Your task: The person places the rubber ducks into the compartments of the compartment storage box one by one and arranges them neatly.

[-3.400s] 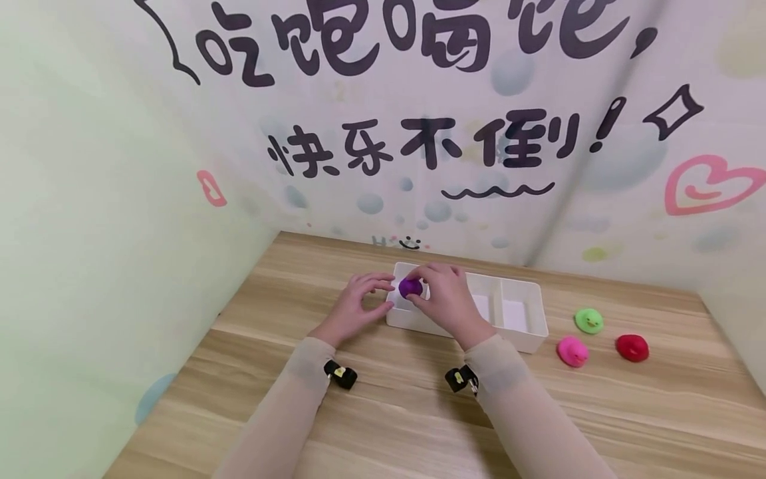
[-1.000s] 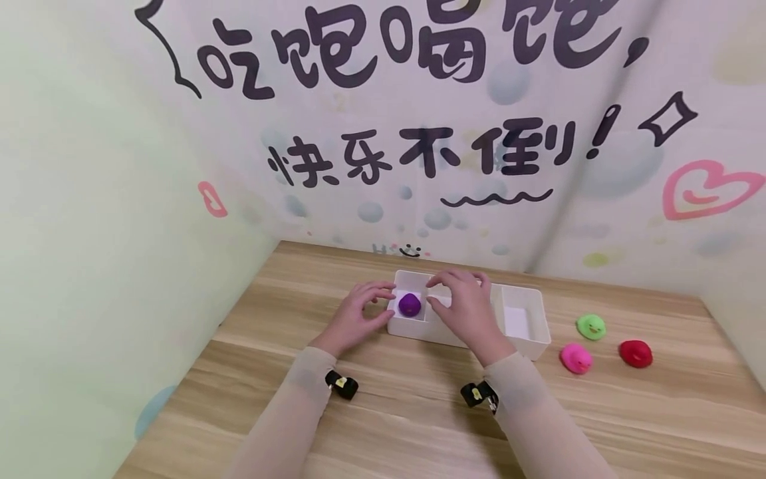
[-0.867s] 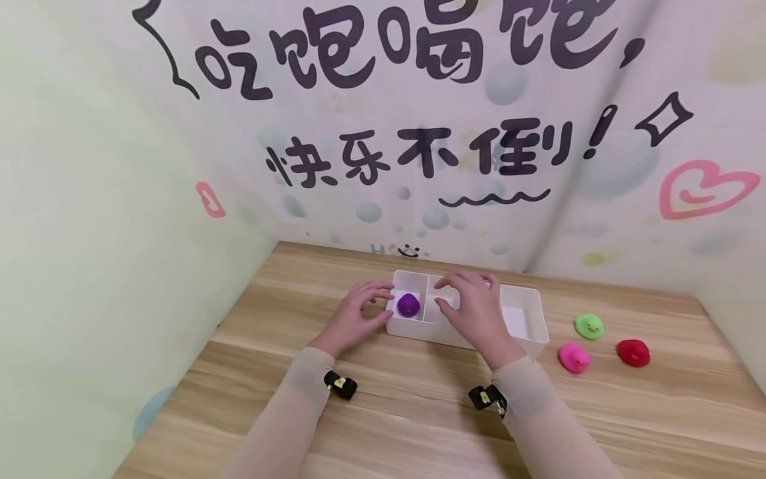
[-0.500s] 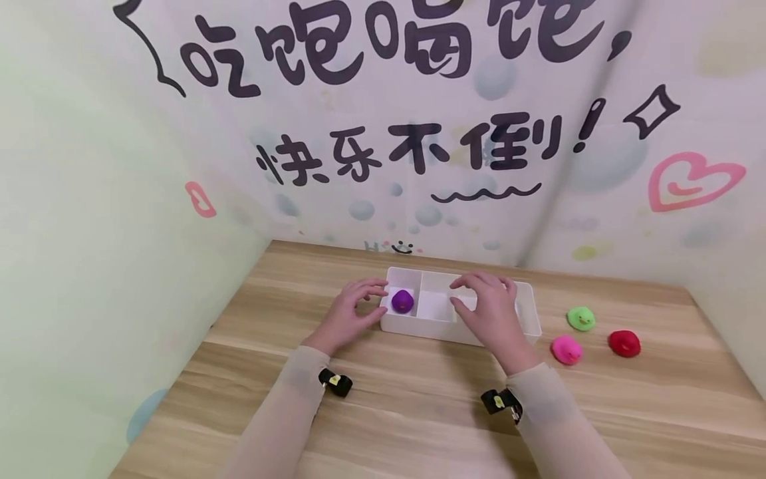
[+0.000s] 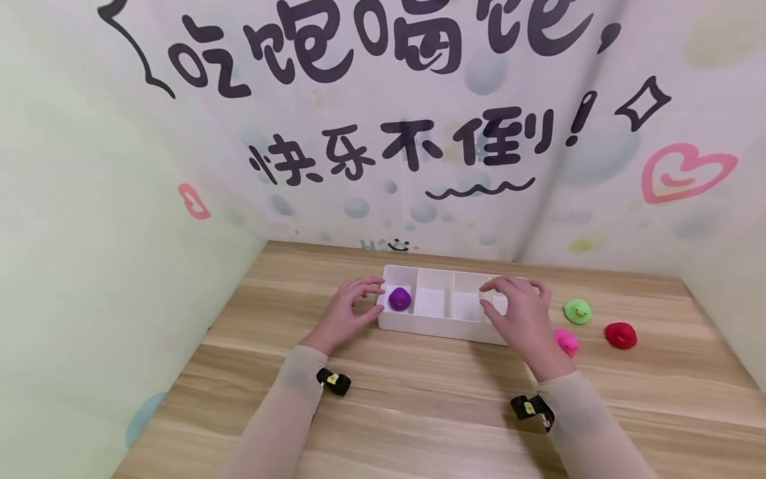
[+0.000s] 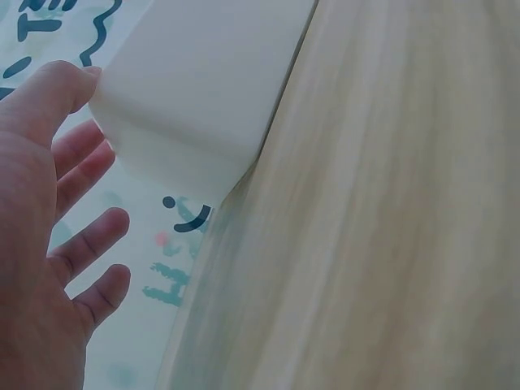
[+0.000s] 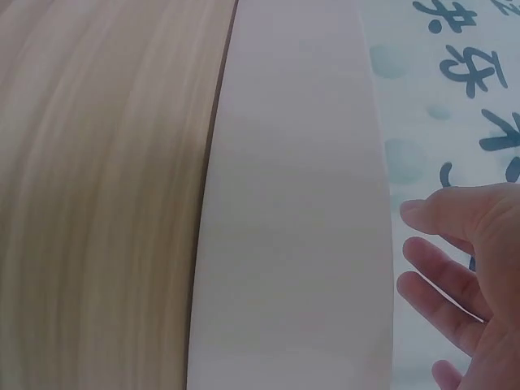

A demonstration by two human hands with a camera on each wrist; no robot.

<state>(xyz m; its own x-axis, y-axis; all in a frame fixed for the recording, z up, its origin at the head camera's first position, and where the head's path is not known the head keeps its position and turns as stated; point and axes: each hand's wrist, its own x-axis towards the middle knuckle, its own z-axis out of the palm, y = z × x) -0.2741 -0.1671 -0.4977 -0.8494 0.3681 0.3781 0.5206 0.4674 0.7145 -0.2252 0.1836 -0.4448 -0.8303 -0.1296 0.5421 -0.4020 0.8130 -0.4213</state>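
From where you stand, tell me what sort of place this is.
Likely a booth set up for tabletop work: a lettered backdrop, a wood-grain table, and a white divided tray.

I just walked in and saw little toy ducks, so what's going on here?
Someone's left hand touches the left end of a long white box with compartments. Their right hand is over the box's right part, holding nothing. The purple duck sits in the leftmost compartment. The green duck, red duck and pink duck are on the table, to the right of the box.
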